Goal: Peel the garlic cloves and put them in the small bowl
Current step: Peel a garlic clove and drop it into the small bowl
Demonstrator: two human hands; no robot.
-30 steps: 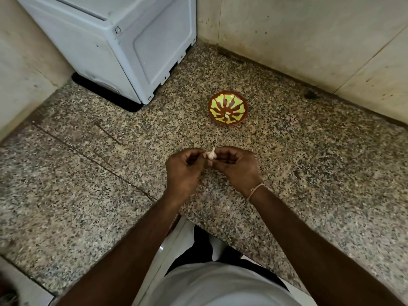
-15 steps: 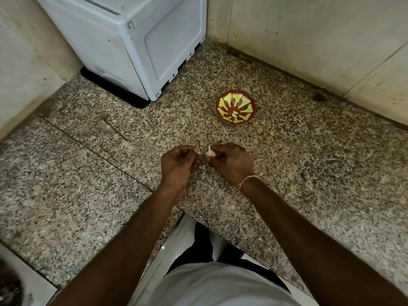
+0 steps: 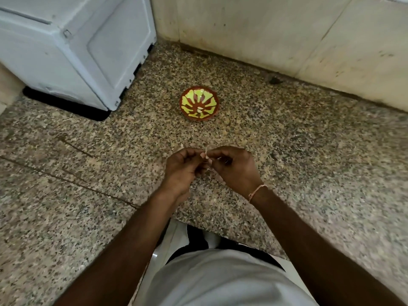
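My left hand [image 3: 182,168] and my right hand [image 3: 234,167] meet over the granite counter [image 3: 309,162], fingers curled. Both pinch a small pale garlic clove [image 3: 207,156] between their fingertips; a thin strip of skin sticks up from it. Most of the clove is hidden by my fingers. Beyond my hands stands the small bowl [image 3: 199,103], brown with yellow-green petal marks, and a pale clove [image 3: 199,110] lies inside it.
A white appliance [image 3: 72,47] stands at the back left on the counter. A beige tiled wall [image 3: 276,29] runs along the back. The counter's front edge cuts in just below my wrists.
My hands, apart half a second ago, have come together again on the clove. The view has shifted a little.
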